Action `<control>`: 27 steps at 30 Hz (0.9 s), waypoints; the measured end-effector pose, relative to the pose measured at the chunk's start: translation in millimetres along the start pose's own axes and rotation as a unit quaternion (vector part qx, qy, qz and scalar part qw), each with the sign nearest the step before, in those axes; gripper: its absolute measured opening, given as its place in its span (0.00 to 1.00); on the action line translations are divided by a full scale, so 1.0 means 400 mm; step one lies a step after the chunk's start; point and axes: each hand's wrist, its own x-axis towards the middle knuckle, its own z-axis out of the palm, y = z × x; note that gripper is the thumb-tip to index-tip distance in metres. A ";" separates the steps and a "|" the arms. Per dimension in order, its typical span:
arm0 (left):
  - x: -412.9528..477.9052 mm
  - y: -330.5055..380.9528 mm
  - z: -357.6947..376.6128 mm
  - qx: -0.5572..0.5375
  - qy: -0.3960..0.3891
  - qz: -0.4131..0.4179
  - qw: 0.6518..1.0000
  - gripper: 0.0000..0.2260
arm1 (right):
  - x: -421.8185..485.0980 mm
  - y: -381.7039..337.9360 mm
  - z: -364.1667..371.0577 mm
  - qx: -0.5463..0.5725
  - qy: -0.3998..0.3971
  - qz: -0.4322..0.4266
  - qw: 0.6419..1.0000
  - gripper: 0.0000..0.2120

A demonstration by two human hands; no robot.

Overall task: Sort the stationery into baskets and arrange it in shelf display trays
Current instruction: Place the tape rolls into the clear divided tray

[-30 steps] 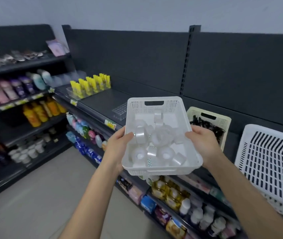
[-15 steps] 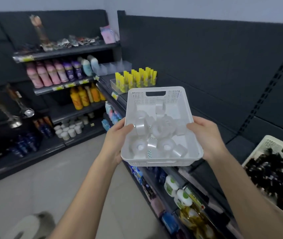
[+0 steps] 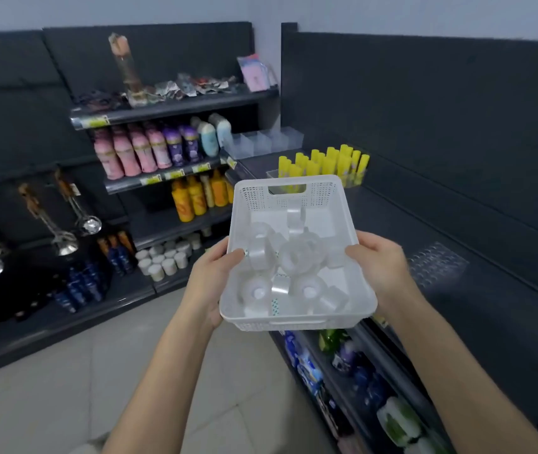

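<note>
White basket (image 3: pixel 321 195), my left hand (image 3: pixel 210 283) and right hand (image 3: pixel 379 267) gripping its sides, may tilt and spill the tape (image 3: pixel 297 257).

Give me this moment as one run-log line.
held: white basket | contents: clear tape rolls | left hand: grips left rim | right hand: grips right rim | ahead: yellow sticks on shelf

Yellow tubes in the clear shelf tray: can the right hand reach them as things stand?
Probably not yet: the right hand grips the white perforated plastic basket of clear tape rolls, shared with the left hand. Nothing else blocks the yellow tubes.
</note>
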 end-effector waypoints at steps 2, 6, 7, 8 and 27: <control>0.052 0.036 -0.055 0.012 -0.007 -0.002 1.000 0.15 | 0.039 0.006 0.070 -0.002 0.015 0.002 1.000 0.19; 0.144 0.106 -0.157 0.012 -0.018 -0.002 1.000 0.15 | 0.113 0.007 0.202 -0.007 0.037 0.005 0.999 0.18; 0.166 0.124 -0.178 0.011 -0.021 -0.003 1.000 0.15 | 0.131 0.006 0.233 -0.002 0.040 0.007 0.999 0.18; 0.189 0.140 -0.199 0.011 -0.021 -0.003 1.000 0.15 | 0.150 0.005 0.262 0.003 0.045 0.007 0.999 0.19; 0.796 0.297 -0.359 -0.007 -0.028 -0.003 1.000 0.14 | 0.695 -0.043 0.548 0.039 0.076 -0.020 0.996 0.20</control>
